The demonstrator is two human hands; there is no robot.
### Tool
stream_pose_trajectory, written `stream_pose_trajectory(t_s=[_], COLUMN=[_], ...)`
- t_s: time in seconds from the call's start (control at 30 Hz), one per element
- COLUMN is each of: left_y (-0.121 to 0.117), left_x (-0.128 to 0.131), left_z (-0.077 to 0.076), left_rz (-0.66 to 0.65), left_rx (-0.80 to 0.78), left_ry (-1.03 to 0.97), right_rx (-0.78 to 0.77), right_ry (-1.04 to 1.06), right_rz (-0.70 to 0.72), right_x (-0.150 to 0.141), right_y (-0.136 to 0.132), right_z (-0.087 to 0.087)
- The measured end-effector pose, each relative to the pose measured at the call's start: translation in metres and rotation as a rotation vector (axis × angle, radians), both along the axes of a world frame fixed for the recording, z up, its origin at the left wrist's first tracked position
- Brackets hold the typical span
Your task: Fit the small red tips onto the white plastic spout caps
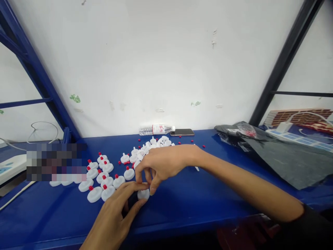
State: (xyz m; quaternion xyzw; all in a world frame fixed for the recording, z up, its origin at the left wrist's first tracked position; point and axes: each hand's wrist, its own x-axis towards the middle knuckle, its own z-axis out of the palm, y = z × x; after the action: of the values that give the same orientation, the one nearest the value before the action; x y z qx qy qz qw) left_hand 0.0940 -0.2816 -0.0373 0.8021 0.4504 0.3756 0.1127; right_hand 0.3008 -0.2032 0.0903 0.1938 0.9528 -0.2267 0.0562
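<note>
My left hand grips a white round plastic cap just above the blue table, fingers curled round it. My right hand reaches in from the right and pinches down on the top of the same cap with its fingertips. To the left lies a group of white caps with red plugs. Farther back is a heap of plain white caps, with small loose red plugs scattered near it.
A water bottle lies by a dark phone against the white wall. Black plastic bags cover the right side. A power strip sits at far right. Blue rack posts slant at left, a black one at right.
</note>
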Motion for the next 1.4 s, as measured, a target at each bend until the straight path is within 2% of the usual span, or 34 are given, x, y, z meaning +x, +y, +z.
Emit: stream_pose_trajectory(t_s=[0.2,0.43,0.6,0.87,1.07,1.17,1.3,1.4], left_y=[-0.002,-0.005,-0.005,-0.008,-0.015,-0.016,-0.017,-0.019], left_x=[0.001,0.001,0.002,0.004,0.006,0.006,0.007,0.008], left_z=[0.001,-0.001,0.001,0.0,0.001,-0.001,-0.002,0.0], left_rz=[-0.009,0.052,0.042,0.085,0.09,0.138,0.23,0.191], left_rx=[-0.013,-0.086,-0.11,-0.045,0.027,0.07,0.102,0.116], left_ry=[0.029,0.052,0.03,0.088,0.101,0.04,-0.07,-0.024], right_rx=[0.165,0.229,0.236,0.173,0.302,0.361,0.318,0.317], right_ry=[-0.004,0.024,0.042,0.063,0.031,-0.021,-0.016,0.092], right_rz=[0.016,0.012,-0.022,-0.034,-0.007,-0.032,-0.136,-0.248], right_x=[-0.009,-0.012,-0.014,-0.014,-0.013,-0.009,0.004,0.007], right_y=[-0.007,-0.007,-0.007,-0.003,0.0,-0.001,0.005,0.023], right_z=[-0.007,-0.012,-0.014,-0.017,-0.021,-0.015,0.006,0.021])
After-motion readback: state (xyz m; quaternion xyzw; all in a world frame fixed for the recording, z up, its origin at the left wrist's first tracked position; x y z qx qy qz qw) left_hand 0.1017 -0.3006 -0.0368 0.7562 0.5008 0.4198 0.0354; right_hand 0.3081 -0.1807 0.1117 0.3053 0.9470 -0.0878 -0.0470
